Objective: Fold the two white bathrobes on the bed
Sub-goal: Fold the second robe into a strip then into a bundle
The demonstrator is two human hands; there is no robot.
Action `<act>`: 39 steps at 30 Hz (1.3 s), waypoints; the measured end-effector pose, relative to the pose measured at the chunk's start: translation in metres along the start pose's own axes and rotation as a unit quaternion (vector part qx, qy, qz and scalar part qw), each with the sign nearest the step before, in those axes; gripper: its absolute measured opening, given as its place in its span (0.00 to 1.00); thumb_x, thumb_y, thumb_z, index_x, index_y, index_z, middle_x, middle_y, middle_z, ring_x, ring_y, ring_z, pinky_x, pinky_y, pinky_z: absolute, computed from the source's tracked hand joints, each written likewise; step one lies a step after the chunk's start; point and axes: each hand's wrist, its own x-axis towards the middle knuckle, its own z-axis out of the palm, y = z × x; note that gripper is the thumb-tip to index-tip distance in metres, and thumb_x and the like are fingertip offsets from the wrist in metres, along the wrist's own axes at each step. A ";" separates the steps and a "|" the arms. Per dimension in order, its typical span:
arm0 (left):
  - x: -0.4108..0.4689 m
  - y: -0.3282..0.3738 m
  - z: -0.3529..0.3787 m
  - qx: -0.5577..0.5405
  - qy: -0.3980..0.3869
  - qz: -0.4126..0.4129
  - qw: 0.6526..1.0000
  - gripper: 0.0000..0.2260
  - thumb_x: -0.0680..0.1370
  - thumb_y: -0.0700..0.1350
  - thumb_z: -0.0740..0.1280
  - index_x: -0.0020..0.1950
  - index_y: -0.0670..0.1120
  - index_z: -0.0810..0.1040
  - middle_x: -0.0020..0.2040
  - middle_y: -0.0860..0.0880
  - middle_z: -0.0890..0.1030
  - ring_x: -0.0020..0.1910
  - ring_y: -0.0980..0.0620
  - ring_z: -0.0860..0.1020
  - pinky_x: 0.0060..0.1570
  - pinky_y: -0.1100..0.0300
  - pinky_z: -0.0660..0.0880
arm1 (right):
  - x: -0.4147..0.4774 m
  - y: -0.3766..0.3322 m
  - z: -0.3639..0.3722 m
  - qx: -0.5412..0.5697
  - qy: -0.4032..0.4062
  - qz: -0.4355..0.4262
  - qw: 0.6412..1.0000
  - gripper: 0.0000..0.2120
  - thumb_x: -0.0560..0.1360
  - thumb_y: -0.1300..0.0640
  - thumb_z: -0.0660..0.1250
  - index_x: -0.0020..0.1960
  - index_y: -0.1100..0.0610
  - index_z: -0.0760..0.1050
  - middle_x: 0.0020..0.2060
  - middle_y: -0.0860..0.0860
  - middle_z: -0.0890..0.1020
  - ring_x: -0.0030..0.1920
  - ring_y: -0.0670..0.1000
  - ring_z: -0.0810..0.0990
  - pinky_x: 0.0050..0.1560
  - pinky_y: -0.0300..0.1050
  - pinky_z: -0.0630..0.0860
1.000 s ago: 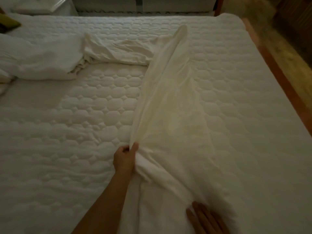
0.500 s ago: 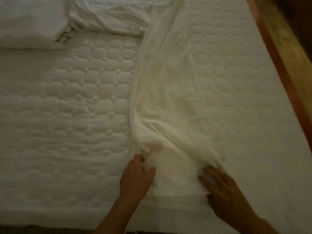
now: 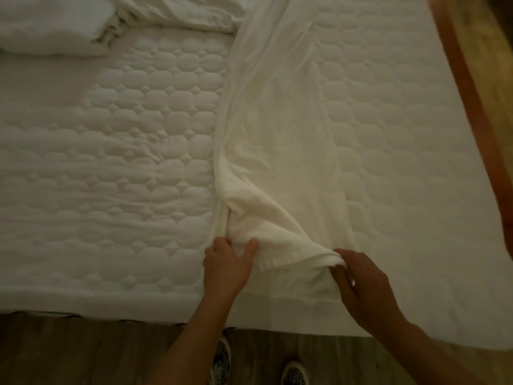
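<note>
Both hands are now at the near end of the robe [image 3: 277, 140], which lies as a long strip on the bed [image 3: 111, 168] and runs away from the hands toward the far side. One second ago the left hand [image 3: 226, 263] held the robe's edge lifted and the right hand lay flat near the bottom of the view; half a second ago both were pressing the hem down. Now the left hand pinches the left corner of the hem with thumb and fingers closed on the cloth, and the right hand [image 3: 358, 279] grips the bunched right corner, fingers curled around it. The view has also moved back, so the bed's near edge and the person's shoes [image 3: 222, 359] are seen below the hands. I judge this means the lengthwise fold is finished and the hem is ready to be carried away from the person for the next fold. The second robe [image 3: 50, 26] lies in a heap far beyond the left hand, apparently not yet folded. No label or writing can be read anywhere
</note>
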 end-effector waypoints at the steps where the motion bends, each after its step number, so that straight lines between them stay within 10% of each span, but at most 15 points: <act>1: 0.002 0.002 0.001 -0.013 0.018 -0.025 0.999 0.34 0.75 0.67 0.66 0.69 0.43 0.69 0.64 0.42 0.73 0.63 0.40 0.74 0.58 0.51 0.71 | 0.001 0.001 -0.001 0.003 0.005 0.006 1.000 0.22 0.84 0.40 0.52 0.60 0.54 0.76 0.47 0.45 0.80 0.43 0.42 0.76 0.43 0.33 0.71; 6: 0.008 0.008 0.004 -0.255 -0.005 -0.079 0.964 0.11 0.80 0.54 0.66 0.45 0.47 0.78 0.48 0.46 0.82 0.49 0.45 0.79 0.51 0.52 0.78 | 0.000 0.014 -0.006 -0.041 -0.050 -0.003 0.998 0.16 0.82 0.46 0.55 0.61 0.53 0.75 0.46 0.45 0.80 0.42 0.41 0.75 0.43 0.26 0.66; 11: -0.012 0.013 -0.008 -0.382 0.103 -0.059 0.917 0.09 0.81 0.35 0.60 0.46 0.49 0.71 0.45 0.44 0.77 0.37 0.48 0.75 0.32 0.56 0.72 | -0.010 0.021 -0.010 -0.041 -0.058 -0.049 0.996 0.15 0.79 0.51 0.60 0.62 0.55 0.76 0.49 0.51 0.83 0.46 0.43 0.76 0.44 0.38 0.80; 14: -0.037 0.001 -0.023 -0.331 0.135 0.012 0.934 0.04 0.84 0.45 0.62 0.54 0.53 0.68 0.44 0.48 0.79 0.37 0.51 0.78 0.30 0.58 0.71 | -0.016 0.015 -0.012 -0.014 -0.024 -0.085 0.996 0.14 0.80 0.50 0.62 0.60 0.57 0.77 0.49 0.46 0.80 0.47 0.41 0.76 0.50 0.31 0.75; 18: -0.034 -0.001 -0.009 -0.313 -0.082 -0.104 0.940 0.23 0.76 0.65 0.66 0.55 0.47 0.77 0.48 0.49 0.83 0.47 0.48 0.82 0.44 0.48 0.83 | -0.012 0.015 -0.003 -0.043 -0.018 -0.047 0.998 0.14 0.80 0.51 0.62 0.60 0.57 0.78 0.48 0.49 0.83 0.46 0.43 0.78 0.48 0.33 0.73; 26: -0.021 -0.010 -0.002 -0.339 0.031 -0.028 0.940 0.07 0.82 0.44 0.64 0.49 0.56 0.73 0.49 0.50 0.79 0.48 0.48 0.79 0.48 0.48 0.80 | -0.018 0.042 0.007 -0.189 -0.073 -0.055 0.978 0.30 0.58 0.66 0.83 0.59 0.61 0.81 0.56 0.60 0.82 0.57 0.59 0.75 0.57 0.59 0.75; 33: -0.008 -0.066 -0.044 -0.212 0.119 0.047 0.969 0.09 0.78 0.45 0.71 0.58 0.51 0.82 0.52 0.50 0.83 0.50 0.48 0.81 0.52 0.51 0.78 | -0.034 0.017 -0.012 -0.123 -0.082 -0.163 0.976 0.27 0.65 0.63 0.76 0.64 0.60 0.78 0.56 0.54 0.79 0.53 0.54 0.73 0.50 0.44 0.79; 39: 0.021 -0.079 -0.038 -0.076 0.104 0.089 0.988 0.07 0.78 0.44 0.71 0.56 0.45 0.83 0.43 0.51 0.80 0.44 0.49 0.77 0.37 0.60 0.68 | -0.031 0.017 0.034 -0.137 -0.115 -0.034 0.983 0.31 0.53 0.72 0.80 0.56 0.59 0.82 0.52 0.56 0.80 0.53 0.54 0.71 0.44 0.48 0.82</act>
